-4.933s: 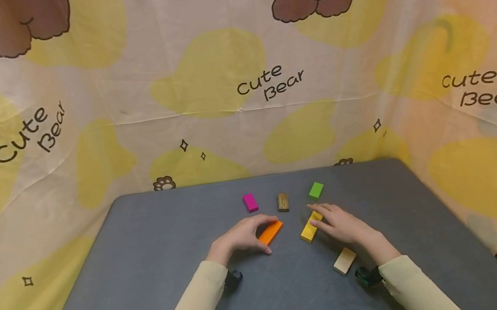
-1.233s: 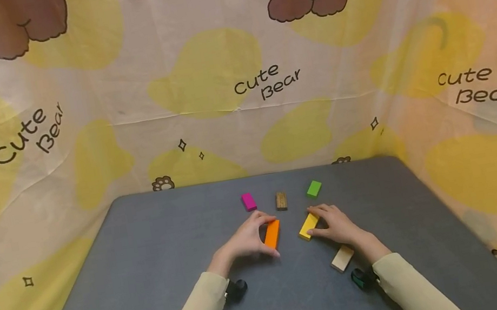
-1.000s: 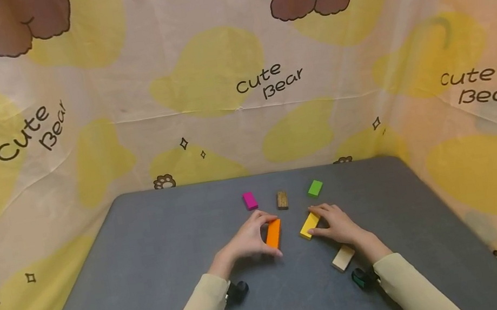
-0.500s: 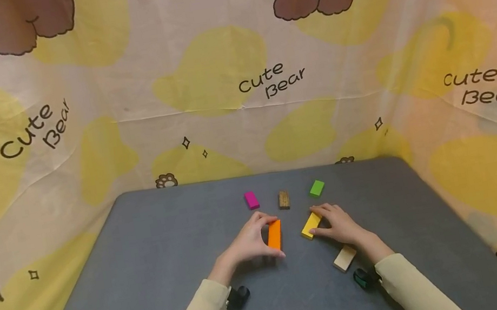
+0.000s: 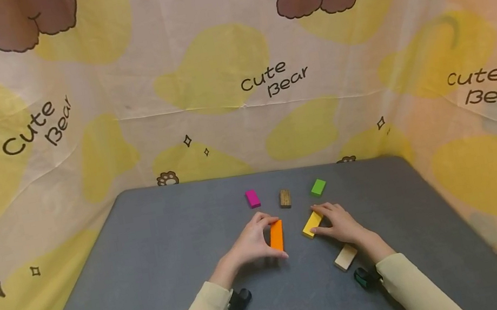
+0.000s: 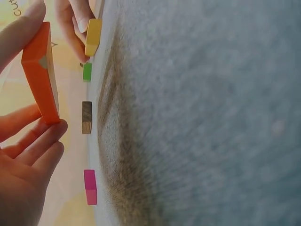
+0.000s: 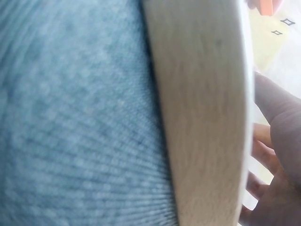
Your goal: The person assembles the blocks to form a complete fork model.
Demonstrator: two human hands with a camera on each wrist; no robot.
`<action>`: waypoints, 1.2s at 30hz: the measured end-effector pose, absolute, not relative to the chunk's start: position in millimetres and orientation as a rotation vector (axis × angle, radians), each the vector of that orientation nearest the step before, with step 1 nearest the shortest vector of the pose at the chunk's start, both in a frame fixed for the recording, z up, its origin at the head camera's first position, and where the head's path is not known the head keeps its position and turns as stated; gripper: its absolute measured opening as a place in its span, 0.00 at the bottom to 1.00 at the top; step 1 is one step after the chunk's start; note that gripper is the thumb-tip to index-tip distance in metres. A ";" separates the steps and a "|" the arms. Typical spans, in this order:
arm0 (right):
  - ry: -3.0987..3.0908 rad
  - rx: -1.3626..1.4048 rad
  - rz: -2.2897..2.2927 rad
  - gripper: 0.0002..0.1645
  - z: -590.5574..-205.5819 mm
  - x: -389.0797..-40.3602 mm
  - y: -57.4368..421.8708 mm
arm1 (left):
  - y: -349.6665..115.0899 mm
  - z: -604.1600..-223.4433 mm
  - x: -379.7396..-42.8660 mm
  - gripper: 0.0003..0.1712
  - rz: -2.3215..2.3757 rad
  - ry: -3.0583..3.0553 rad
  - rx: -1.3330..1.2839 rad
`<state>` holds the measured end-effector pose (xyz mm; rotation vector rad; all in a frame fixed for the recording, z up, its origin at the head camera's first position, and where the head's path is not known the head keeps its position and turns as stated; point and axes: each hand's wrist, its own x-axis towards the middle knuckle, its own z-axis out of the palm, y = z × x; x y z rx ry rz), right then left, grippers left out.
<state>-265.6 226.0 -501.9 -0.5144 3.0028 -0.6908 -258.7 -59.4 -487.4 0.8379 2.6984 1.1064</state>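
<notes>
My left hand [image 5: 250, 242] pinches an orange block [image 5: 276, 235] by its two ends, thumb against fingertips. In the left wrist view this orange block [image 6: 40, 75] is clear of the table, with a shadow on the cloth. To its right, my right hand [image 5: 341, 224] holds a yellow block [image 5: 311, 224] between thumb and fingers. Whether the yellow block [image 6: 93, 37] touches the table I cannot tell. A pale wooden block [image 5: 346, 257] lies just below the right hand; in the right wrist view this wooden block [image 7: 202, 113] hides part of the hand.
Beyond the hands lie a magenta block [image 5: 253, 198], a brown wood-grain block [image 5: 285, 199] and a green block [image 5: 318, 187], spaced apart in a row. A grey table [image 5: 168, 234] carries everything, and a printed bear curtain [image 5: 215, 73] surrounds its far sides.
Since the earliest frame, the orange block has turned steeper in the left hand, which has shifted slightly right. The right thumb and fingers have moved onto the yellow block. The last second shows little motion.
</notes>
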 end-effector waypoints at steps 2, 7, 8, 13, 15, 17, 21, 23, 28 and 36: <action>3.001 -0.511 -0.693 0.43 -501.3 -264.9 226.0 | -58.6 -487.4 -257.3 0.50 1.108 2.701 0.824; 3.002 -0.512 -0.693 0.44 -501.2 -265.7 226.4 | -56.5 -487.0 -253.9 0.51 1.092 2.725 0.805; 3.002 -0.511 -0.693 0.44 -501.2 -266.0 226.4 | -56.1 -486.6 -253.0 0.51 1.090 2.730 0.804; 2.990 -0.491 -0.696 0.44 -501.8 -266.7 226.6 | -54.6 -485.8 -247.7 0.51 1.075 2.737 0.782; 2.984 -0.484 -0.696 0.45 -502.0 -266.5 226.7 | -53.6 -486.5 -245.7 0.51 1.066 2.737 0.778; 2.981 -0.481 -0.698 0.45 -502.1 -266.4 226.8 | -52.4 -487.2 -243.7 0.51 1.061 2.740 0.777; 2.982 -0.488 -0.710 0.45 -502.3 -266.2 227.2 | -48.8 -488.0 -239.5 0.51 1.060 2.737 0.779; 2.983 -0.490 -0.709 0.45 -502.4 -266.5 227.5 | -47.0 -488.6 -237.8 0.52 1.057 2.740 0.779; 2.980 -0.483 -0.708 0.45 -501.9 -267.2 227.6 | -42.6 -490.5 -234.9 0.52 1.034 2.767 0.799; 2.977 -0.490 -0.705 0.45 -502.5 -267.9 227.1 | -38.2 -491.7 -233.5 0.53 0.993 2.775 0.763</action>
